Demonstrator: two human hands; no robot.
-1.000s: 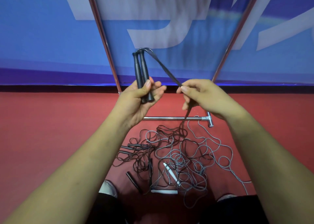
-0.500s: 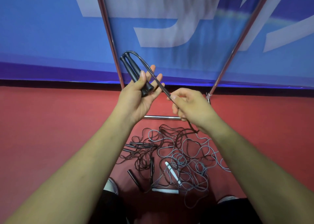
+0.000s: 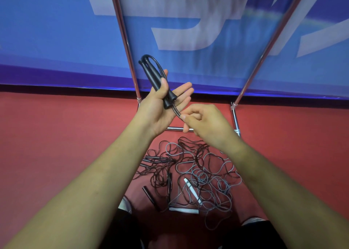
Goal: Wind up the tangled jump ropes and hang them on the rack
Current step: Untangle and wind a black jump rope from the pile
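Holding one black jump rope up in front of the rack, the person is working with both hands in the head view. The left hand is holding the two black handles side by side. Its thumb is pressing them into the palm, so that grip is clamped on the handles, while the other fingers are sticking out straight. The right hand is pinching the black cord just below the handles, so that grip is clamped on the cord. The cord is coming out of the top of the handles, bending over and running down across the left palm to the right fingers. Below the right hand it is hidden, so how much is hanging loose cannot be told.

The winding looks like it is only just starting. No loops are sitting around the handles yet. Nothing is hanging on the parts of the rack that are showing.

A lot is waiting to be done. The pile of ropes is lying on the red floor, between the person's feet and the bottom bar of the rack. Black and grey cords are all mixed up in it, with a white handle poking out.
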